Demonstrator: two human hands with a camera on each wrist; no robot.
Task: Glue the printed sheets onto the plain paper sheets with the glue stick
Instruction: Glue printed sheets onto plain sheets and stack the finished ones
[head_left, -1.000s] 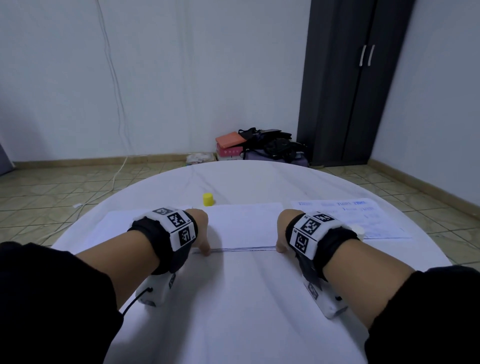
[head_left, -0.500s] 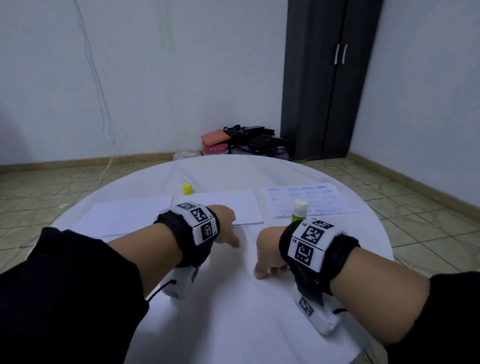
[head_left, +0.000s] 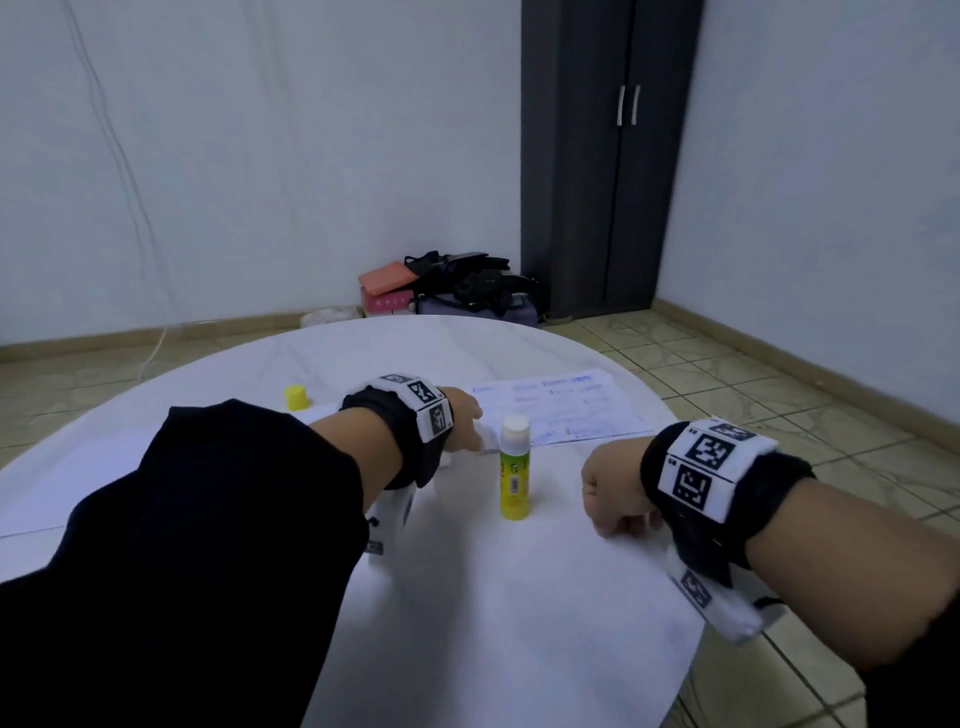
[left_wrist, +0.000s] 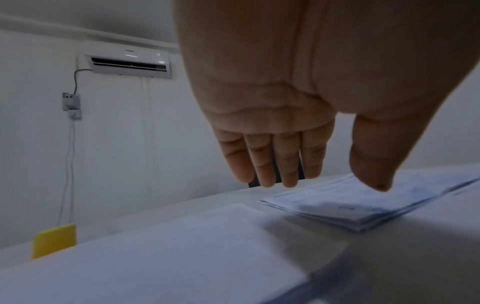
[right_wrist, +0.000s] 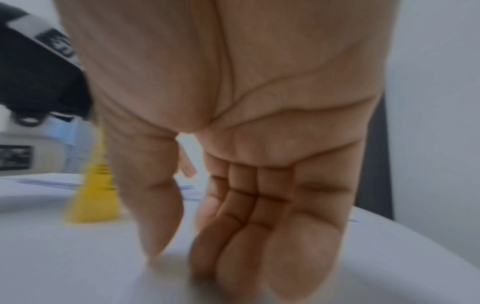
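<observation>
The printed sheets lie stacked at the table's far right: thin, limp, easily creased, so lift at a corner. The left hand hovers above, fingers straight and together, empty. The right hand, loosely curled, touches the table beside the upright glue stick.

Looks like a spare room in someone's home: tiled floor, dark wardrobe in the corner, wall air conditioner, bags dumped by the wall.

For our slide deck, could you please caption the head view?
Uncapped glue stick upright between both empty hands, left hand over the printed sheets.
</observation>
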